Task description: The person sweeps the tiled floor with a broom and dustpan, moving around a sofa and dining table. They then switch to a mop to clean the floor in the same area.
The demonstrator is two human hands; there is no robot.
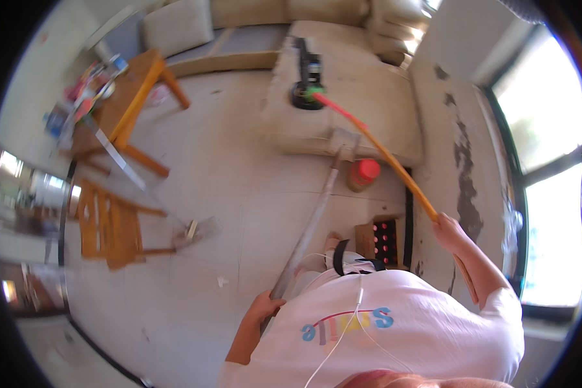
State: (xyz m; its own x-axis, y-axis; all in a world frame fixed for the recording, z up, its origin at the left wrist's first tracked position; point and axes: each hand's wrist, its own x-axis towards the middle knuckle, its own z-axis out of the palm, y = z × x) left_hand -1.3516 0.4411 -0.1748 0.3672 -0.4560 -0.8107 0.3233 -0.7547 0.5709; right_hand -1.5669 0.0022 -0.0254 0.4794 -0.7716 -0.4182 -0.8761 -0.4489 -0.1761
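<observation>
My left hand (266,306) is closed around a long greyish pole (311,223) at the lower middle. Its far end has a flat, pale head (344,143) at the front edge of the beige sofa (363,87). My right hand (448,233) grips a long orange pole (400,169) with a pinkish-red far section. That pole's green tip reaches a black device with a round base (308,97), which appears to rest on the sofa. A red-lidded jar (366,172) stands on the floor between the two poles.
A wooden table (126,106) with clutter stands upper left, a wooden chair (109,228) below it. A silver pole (121,162) leans there, its flat head (196,233) near the floor. A cardboard box of bottles (380,240) sits by the peeling wall (439,160), beside the window (555,194).
</observation>
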